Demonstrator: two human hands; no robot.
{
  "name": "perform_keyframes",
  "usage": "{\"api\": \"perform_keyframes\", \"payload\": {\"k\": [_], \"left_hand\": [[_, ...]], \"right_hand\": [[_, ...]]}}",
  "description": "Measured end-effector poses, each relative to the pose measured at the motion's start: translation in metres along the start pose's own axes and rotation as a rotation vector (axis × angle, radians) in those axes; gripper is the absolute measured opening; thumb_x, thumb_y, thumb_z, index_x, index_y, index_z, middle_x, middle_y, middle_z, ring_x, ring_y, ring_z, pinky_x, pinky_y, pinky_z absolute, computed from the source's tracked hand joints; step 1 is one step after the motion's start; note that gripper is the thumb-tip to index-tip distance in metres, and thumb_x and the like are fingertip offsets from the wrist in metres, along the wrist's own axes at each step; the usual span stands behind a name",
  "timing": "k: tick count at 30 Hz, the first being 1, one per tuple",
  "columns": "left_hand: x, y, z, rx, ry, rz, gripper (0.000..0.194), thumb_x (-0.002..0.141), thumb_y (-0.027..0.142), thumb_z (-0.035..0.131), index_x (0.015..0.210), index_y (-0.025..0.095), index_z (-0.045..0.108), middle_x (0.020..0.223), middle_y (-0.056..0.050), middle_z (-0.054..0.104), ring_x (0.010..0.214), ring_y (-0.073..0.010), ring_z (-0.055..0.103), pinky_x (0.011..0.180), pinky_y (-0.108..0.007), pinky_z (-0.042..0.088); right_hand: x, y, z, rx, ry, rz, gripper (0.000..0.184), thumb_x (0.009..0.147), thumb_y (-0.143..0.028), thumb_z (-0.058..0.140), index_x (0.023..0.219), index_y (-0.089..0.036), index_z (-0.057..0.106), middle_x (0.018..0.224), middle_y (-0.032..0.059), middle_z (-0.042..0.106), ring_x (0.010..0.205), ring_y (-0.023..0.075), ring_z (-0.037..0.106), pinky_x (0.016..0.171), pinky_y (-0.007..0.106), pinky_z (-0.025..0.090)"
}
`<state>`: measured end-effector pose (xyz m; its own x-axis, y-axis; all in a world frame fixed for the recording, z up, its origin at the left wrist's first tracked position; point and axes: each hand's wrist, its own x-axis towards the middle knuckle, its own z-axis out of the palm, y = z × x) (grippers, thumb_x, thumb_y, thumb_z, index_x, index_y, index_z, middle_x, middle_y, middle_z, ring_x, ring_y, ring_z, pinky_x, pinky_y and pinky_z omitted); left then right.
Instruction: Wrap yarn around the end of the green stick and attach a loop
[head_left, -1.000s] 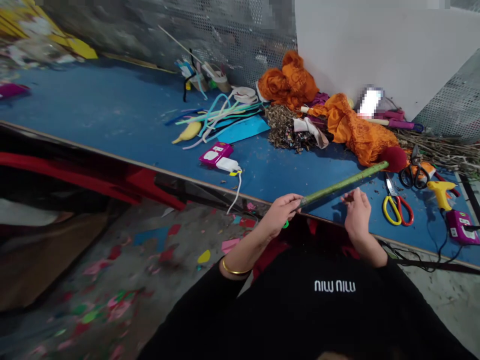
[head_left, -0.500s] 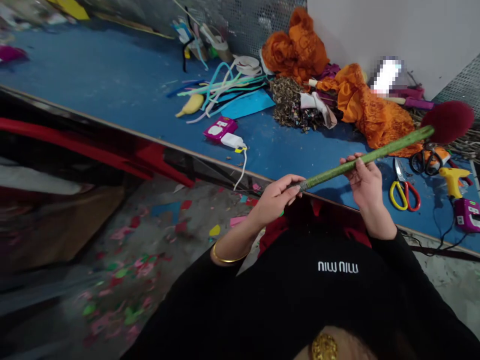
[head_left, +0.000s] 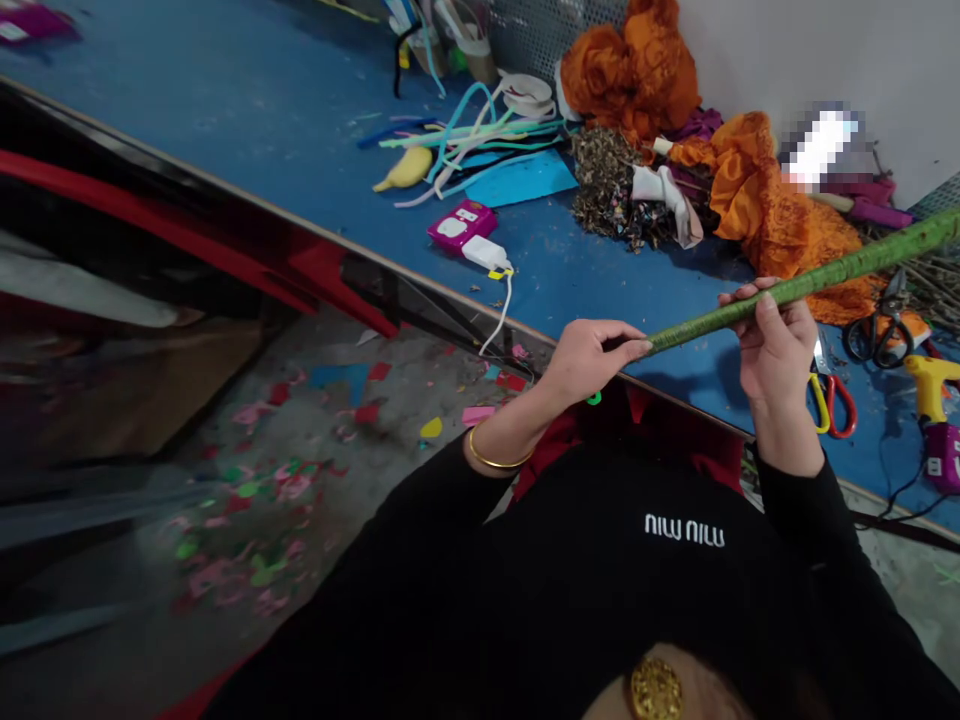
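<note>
A long stick wrapped in green [head_left: 855, 268], like an artificial flower stem, slants up to the right in front of me. Its far end runs past the picture's right edge, so the head there is hidden. My left hand [head_left: 596, 358] pinches the near end between thumb and fingers. Farther up, my right hand [head_left: 780, 345] grips the stem, thumb on top and fingers beneath. Just beyond the right hand lie scissors with yellow and red handles [head_left: 841, 405], partly covered by it.
On the blue table [head_left: 247, 130] lie orange cloth [head_left: 757, 190], pipe cleaners [head_left: 469, 145], a yellow banana-shaped item [head_left: 407, 169] and a purple socket box [head_left: 461, 225]. A yellow glue gun [head_left: 930, 385] and black scissors [head_left: 877, 335] are at right. Colourful scraps [head_left: 277, 480] litter the floor.
The stem has shifted to the right, taking its dark red fuzzy head out of view. Both hands have moved right and slightly up with it. The view has tilted a little.
</note>
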<state>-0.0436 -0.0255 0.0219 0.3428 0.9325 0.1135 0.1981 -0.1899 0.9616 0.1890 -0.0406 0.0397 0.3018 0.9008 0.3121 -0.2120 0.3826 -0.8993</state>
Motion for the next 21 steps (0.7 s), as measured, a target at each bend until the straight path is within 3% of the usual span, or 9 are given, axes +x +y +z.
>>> {"api": "perform_keyframes", "payload": {"k": [4,6,9,11,14,16,18,21], "left_hand": [[0.005,-0.014,0.006,-0.14,-0.079,-0.121,0.026,0.086,0.04,0.073,0.085,0.016,0.083,0.083,-0.006,0.08,0.076,-0.017,0.069,0.075,-0.027,0.051],[0.008,-0.018,0.007,-0.149,-0.04,-0.139,0.036,0.094,0.045,0.065,0.101,0.015,0.083,0.097,-0.009,0.081,0.079,-0.0165,0.07,0.076,-0.028,0.052],[0.016,-0.015,0.011,-0.155,0.084,-0.035,0.047,0.098,0.047,0.061,0.127,0.012,0.074,0.116,-0.014,0.078,0.088,-0.0159,0.071,0.084,-0.029,0.054],[0.026,-0.008,0.016,-0.149,0.072,0.088,0.048,0.094,0.044,0.069,0.129,0.012,0.071,0.119,-0.014,0.077,0.096,-0.0173,0.072,0.092,-0.03,0.055],[0.048,0.006,0.029,-0.045,-0.07,0.211,0.048,0.081,0.032,0.083,0.124,0.014,0.071,0.113,-0.01,0.078,0.097,-0.0183,0.072,0.091,-0.029,0.054],[0.064,0.014,0.038,-0.035,-0.163,0.199,0.039,0.079,0.021,0.083,0.115,0.013,0.07,0.096,-0.005,0.078,0.082,-0.0155,0.071,0.08,-0.027,0.054],[0.078,0.019,0.044,-0.157,-0.204,0.17,0.024,0.085,0.014,0.074,0.108,0.013,0.068,0.085,-0.002,0.075,0.07,-0.0123,0.068,0.073,-0.025,0.053],[0.091,0.025,0.045,-0.43,-0.231,0.163,0.013,0.094,0.018,0.068,0.106,0.015,0.065,0.079,0.001,0.068,0.066,-0.0096,0.063,0.07,-0.024,0.053]], "right_hand": [[0.0,-0.003,0.004,-0.098,0.023,-0.075,0.027,0.089,-0.042,0.078,0.101,-0.024,0.063,0.089,-0.0026,0.073,0.081,0.0137,0.076,0.079,0.032,0.065],[0.002,-0.007,0.008,-0.125,0.039,-0.128,0.025,0.09,-0.041,0.078,0.101,-0.024,0.064,0.087,-0.0022,0.074,0.078,0.0141,0.075,0.079,0.034,0.065],[0.011,-0.01,0.016,-0.169,0.064,-0.195,0.024,0.088,-0.039,0.08,0.098,-0.023,0.067,0.082,-0.003,0.071,0.072,0.0145,0.073,0.078,0.036,0.066],[0.02,-0.009,0.022,-0.235,0.077,-0.246,0.024,0.085,-0.038,0.082,0.093,-0.023,0.066,0.076,-0.0048,0.066,0.065,0.0124,0.069,0.076,0.035,0.065],[0.037,-0.005,0.034,-0.374,0.089,-0.329,0.027,0.084,-0.036,0.083,0.085,-0.022,0.06,0.072,-0.0057,0.059,0.062,0.0087,0.061,0.071,0.027,0.059],[0.048,-0.005,0.041,-0.435,0.072,-0.383,0.031,0.084,-0.039,0.084,0.081,-0.022,0.058,0.071,-0.0056,0.055,0.066,0.0079,0.057,0.072,0.024,0.055],[0.057,-0.007,0.04,-0.435,-0.002,-0.408,0.032,0.086,-0.048,0.079,0.087,-0.021,0.062,0.076,-0.0047,0.057,0.075,0.0085,0.06,0.078,0.025,0.054],[0.057,-0.005,0.023,-0.381,-0.097,-0.358,0.039,0.092,-0.059,0.069,0.105,-0.022,0.069,0.095,-0.0017,0.067,0.092,0.0103,0.065,0.092,0.028,0.054]]}}
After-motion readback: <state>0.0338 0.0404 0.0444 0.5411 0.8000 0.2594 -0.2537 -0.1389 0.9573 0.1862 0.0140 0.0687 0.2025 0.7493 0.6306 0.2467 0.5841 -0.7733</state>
